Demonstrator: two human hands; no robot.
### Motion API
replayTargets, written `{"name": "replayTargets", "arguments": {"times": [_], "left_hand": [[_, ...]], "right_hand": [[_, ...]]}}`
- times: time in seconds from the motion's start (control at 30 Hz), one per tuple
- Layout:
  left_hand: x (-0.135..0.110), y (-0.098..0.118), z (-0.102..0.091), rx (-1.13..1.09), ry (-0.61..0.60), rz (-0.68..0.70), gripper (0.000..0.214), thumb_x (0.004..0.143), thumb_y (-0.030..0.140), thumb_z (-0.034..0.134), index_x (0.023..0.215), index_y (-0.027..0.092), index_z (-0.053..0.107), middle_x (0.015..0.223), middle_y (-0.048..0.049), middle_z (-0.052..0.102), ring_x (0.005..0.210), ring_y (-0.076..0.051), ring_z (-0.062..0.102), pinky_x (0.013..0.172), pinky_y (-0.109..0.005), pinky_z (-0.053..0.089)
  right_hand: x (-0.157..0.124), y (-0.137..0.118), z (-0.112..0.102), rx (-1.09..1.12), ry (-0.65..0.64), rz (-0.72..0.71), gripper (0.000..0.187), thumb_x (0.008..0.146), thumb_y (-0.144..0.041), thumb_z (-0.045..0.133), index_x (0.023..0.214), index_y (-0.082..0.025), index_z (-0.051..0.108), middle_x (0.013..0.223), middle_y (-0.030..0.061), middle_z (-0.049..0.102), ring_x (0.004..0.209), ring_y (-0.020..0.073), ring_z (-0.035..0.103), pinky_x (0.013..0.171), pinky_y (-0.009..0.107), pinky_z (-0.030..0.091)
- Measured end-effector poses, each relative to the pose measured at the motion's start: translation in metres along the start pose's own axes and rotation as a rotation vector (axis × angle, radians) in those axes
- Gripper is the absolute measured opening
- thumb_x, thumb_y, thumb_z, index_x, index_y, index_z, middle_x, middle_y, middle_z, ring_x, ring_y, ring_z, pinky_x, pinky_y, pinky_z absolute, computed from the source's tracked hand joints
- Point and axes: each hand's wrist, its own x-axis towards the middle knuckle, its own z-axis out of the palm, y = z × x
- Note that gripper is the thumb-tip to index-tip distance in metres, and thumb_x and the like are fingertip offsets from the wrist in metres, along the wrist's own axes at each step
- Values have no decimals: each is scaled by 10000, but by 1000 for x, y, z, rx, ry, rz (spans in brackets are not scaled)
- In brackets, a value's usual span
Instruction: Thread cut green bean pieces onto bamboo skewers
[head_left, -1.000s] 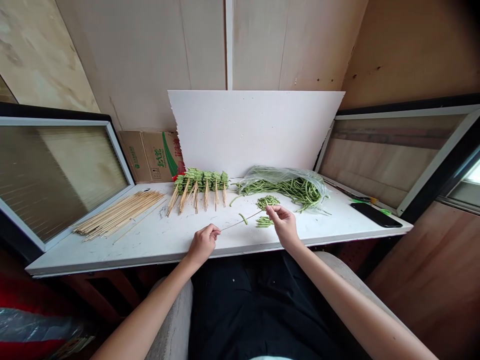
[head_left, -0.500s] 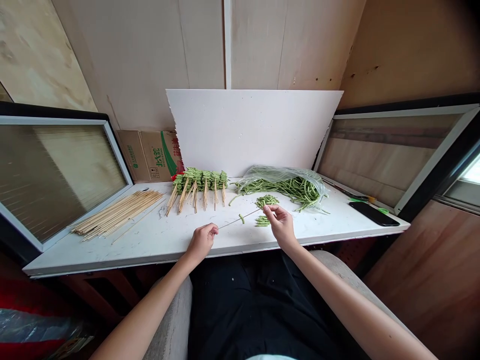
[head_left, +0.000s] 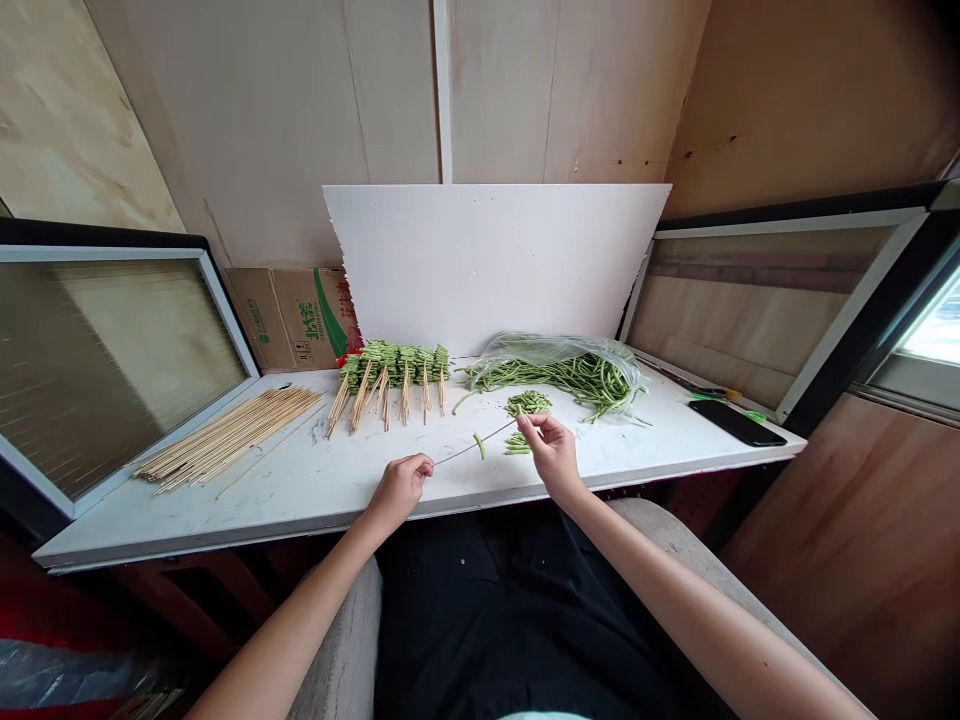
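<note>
My left hand (head_left: pixel 401 486) is closed in a pinch on the near end of a thin bamboo skewer (head_left: pixel 457 455) that slants up to the right above the white table (head_left: pixel 315 480). One short green bean piece (head_left: pixel 479 446) sits threaded on the skewer near its middle. My right hand (head_left: pixel 553 455) is closed at the skewer's tip, pinching another bean piece there. Just beyond the right hand lie two small heaps of cut bean pieces (head_left: pixel 528 403).
A pile of bare skewers (head_left: pixel 225 437) lies at the left. Finished bean skewers (head_left: pixel 390 372) are stacked at the back centre, next to a plastic bag of long beans (head_left: pixel 570 370). A black phone (head_left: pixel 736 422) lies at the right, a cardboard box (head_left: pixel 296 315) behind.
The first bean piece has gone from lying on the table to sitting on the skewer. The right hand has picked up another piece and brought it to the tip. The view has shifted slightly.
</note>
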Motion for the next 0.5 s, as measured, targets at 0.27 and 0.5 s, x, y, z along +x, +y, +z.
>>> {"name": "replayTargets", "arguments": {"times": [0.27, 0.5], "left_hand": [[3, 10, -1, -19, 20, -16, 229, 998, 189, 497, 935, 185, 717, 699, -5, 653, 634, -138, 603, 658, -244, 481], [2, 16, 1, -99, 147, -9, 175, 981, 275, 651, 900, 181, 774, 769, -39, 743, 621, -141, 641, 647, -259, 523]], "right_hand": [[11, -3, -5, -9, 10, 48, 449, 785, -639, 837, 871, -207, 750, 907, 66, 733, 849, 225, 639, 756, 348, 517], [13, 3, -8, -32, 57, 101, 454, 757, -636, 856, 887, -206, 790, 909, 79, 758, 887, 247, 655, 768, 351, 513]]}}
